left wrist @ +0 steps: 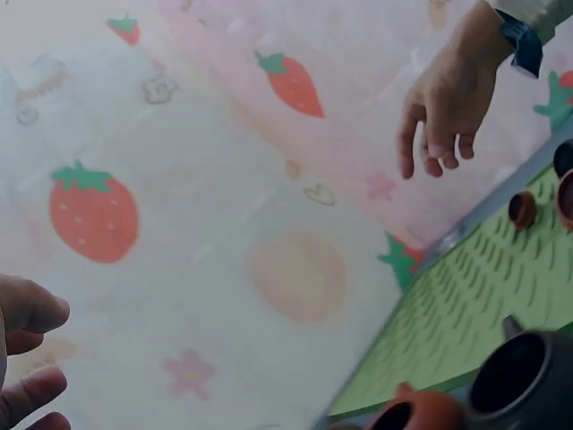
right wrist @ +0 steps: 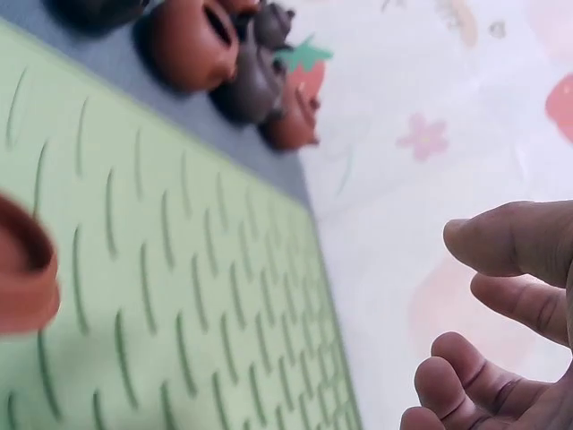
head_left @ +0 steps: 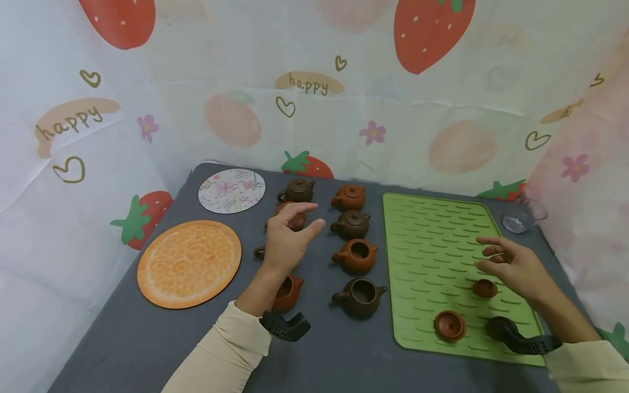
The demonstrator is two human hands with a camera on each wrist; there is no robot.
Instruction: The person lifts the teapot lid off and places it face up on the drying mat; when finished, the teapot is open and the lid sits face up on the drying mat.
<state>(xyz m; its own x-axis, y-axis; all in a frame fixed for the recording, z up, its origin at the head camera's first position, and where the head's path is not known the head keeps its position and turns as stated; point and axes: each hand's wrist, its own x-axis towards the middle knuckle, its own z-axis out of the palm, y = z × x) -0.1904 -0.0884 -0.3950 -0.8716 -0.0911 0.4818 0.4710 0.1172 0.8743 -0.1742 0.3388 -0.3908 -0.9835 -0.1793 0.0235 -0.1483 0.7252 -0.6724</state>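
Two grips, both apart and empty

Nearest, at the cuffs of long cream cloth sleeves (head_left: pixel 231 338): black perforated wrist bands (head_left: pixel 285 326), plastic by the look, probably for carrying cameras. Just beyond, on a rectangular ridged green mat (head_left: pixel 432 245) at right: a round reddish-brown clay lid (head_left: pixel 449 326), a smaller reddish clay lid (head_left: pixel 485 288) slightly farther, and a rounded dark brown piece (head_left: pixel 498 327), likely another lid, partly behind a band. Spaced apart, presumably against knocking; soft ridges perhaps a help against sliding.

Left of the mat, on dark grey cloth (head_left: pixel 339 355), small matte teapots in two columns, probably for easy reach: near, a squat lidless dark brown clay teapot (head_left: pixel 361 308), then a lidless reddish clay teapot (head_left: pixel 355 266). Leftward, a reddish clay teapot (head_left: pixel 291 297) half hidden by the forearm.

Above the left column, the bare left hand (head_left: pixel 287 240), thumb and forefinger spread, nothing between. By the mat's right side, the bare right hand (head_left: pixel 516 267), fingers loosely bent, thumb apart, equally without a hold.

Farther left, a round orange mat (head_left: pixel 189 263) with a pulpy pattern, then a round white floral mat (head_left: pixel 232 190).

Far: lidded dark brown clay teapots (head_left: pixel 350 225) and a lidded reddish clay teapot (head_left: pixel 350 197); at right, a clear glass vessel (head_left: pixel 518 221). Behind everything, creased white strawberry-print cloth (head_left: pixel 314 128).
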